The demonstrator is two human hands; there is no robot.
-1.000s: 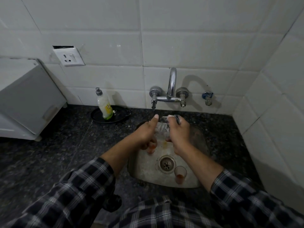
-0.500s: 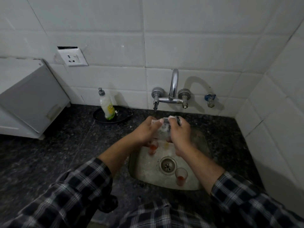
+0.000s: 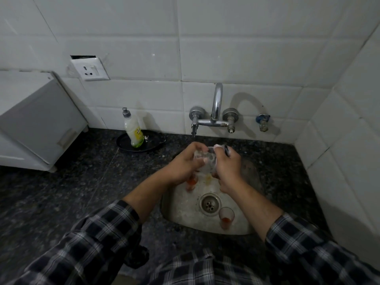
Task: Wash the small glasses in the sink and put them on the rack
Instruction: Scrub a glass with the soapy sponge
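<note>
Over the steel sink (image 3: 242, 227), my left hand (image 3: 183, 163) grips a small clear glass (image 3: 206, 159) held between both hands under the tap. My right hand (image 3: 228, 167) holds a soapy scrubber (image 3: 221, 148) against the glass's rim. Another small glass (image 3: 226, 218) with red liquid stands upright in the sink, right of the drain (image 3: 209, 204). A further glass with red liquid (image 3: 191, 183) stands under my left hand, partly hidden. No rack is in view.
A chrome wall tap (image 3: 216, 112) is mounted above the sink. A dish soap bottle (image 3: 133, 130) stands in a black dish (image 3: 152, 142) on the dark granite counter (image 3: 72, 192). A white appliance (image 3: 37, 120) fills the left. A tiled wall closes the right side.
My left hand's fingers have curled from pointing up to wrapping round the glass. The glass stays between both hands. The camera has shifted slightly.
</note>
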